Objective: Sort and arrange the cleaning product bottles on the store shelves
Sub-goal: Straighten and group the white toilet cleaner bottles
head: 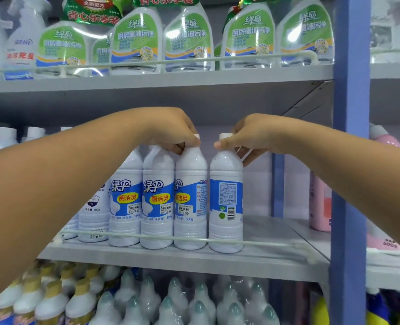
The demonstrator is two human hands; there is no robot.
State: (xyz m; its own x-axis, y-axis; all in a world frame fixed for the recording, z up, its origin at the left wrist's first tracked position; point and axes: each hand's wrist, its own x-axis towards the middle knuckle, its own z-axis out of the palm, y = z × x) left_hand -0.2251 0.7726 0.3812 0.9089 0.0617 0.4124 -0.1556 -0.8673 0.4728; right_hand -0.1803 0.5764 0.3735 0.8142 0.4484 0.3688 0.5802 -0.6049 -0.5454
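White toilet-cleaner bottles (158,200) with blue labels stand in a row at the front of the middle shelf (276,259) of a grey store rack, held back by a thin white guard rail (264,242). 3 of them face forward, showing a yellow oval and a price sticker reading 3.50. A 4th bottle (226,202), at the right end of the row and slightly apart from its neighbour, is turned so its back panel and barcode face out.

A person reaches in with both bare arms. The left hand (173,130) is curled over the neck of the 3rd bottle (190,198), its white cap just visible beyond the fingertips. The right hand (248,137) pinches the 4th bottle at the neck just under its white cap, thumb pointing left toward the other hand. Both bottles stand upright on the shelf, with bare shelf to their right.

Taller white bottles (93,212) stand to the left, partly hidden by the left forearm. On the shelf above, green-labelled spray refills (189,41) line up behind another rail. Below, gold-capped white bottles (51,299) sit beside shrink-wrapped clear ones (175,299). A blue upright post (349,160) bounds the bay on the right, with pink bottles (318,202) beyond it.
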